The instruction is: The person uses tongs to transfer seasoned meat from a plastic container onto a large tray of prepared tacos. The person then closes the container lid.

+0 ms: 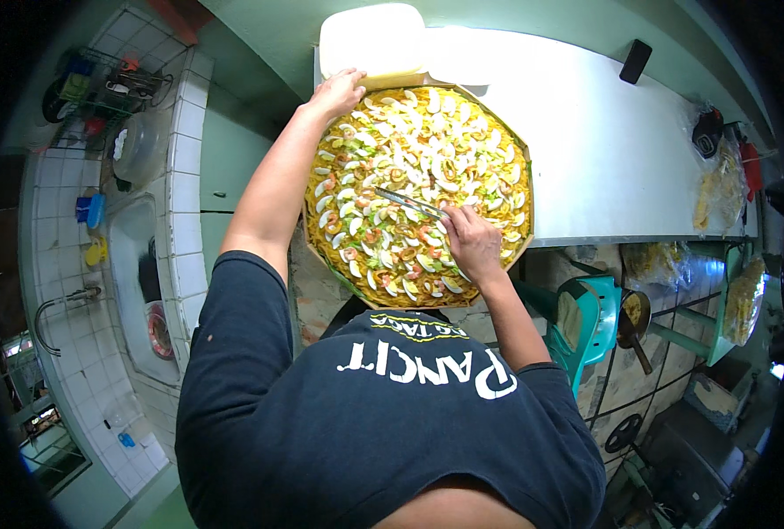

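A large octagonal tray (pixel 527 227) is filled with yellow noodles topped with egg slices, shrimp and chopped greens. My right hand (pixel 473 240) is closed around metal tongs (pixel 409 203), whose tips reach over the middle of the food. At the tray's far left edge, my left hand (pixel 339 93) grips the rim with its fingers curled over it. Those fingertips lie close to the front corner of a white rectangular tub (pixel 372 40), which stands just behind the tray. The underside of the left hand is hidden.
The tray overlaps a white tabletop (pixel 621 167) on my right, where a black phone (pixel 636 61) and plastic bags (pixel 718 189) lie. A teal plastic chair (pixel 596 317) stands below it. To the left are a tiled counter (pixel 187 185) and a sink (pixel 132 264).
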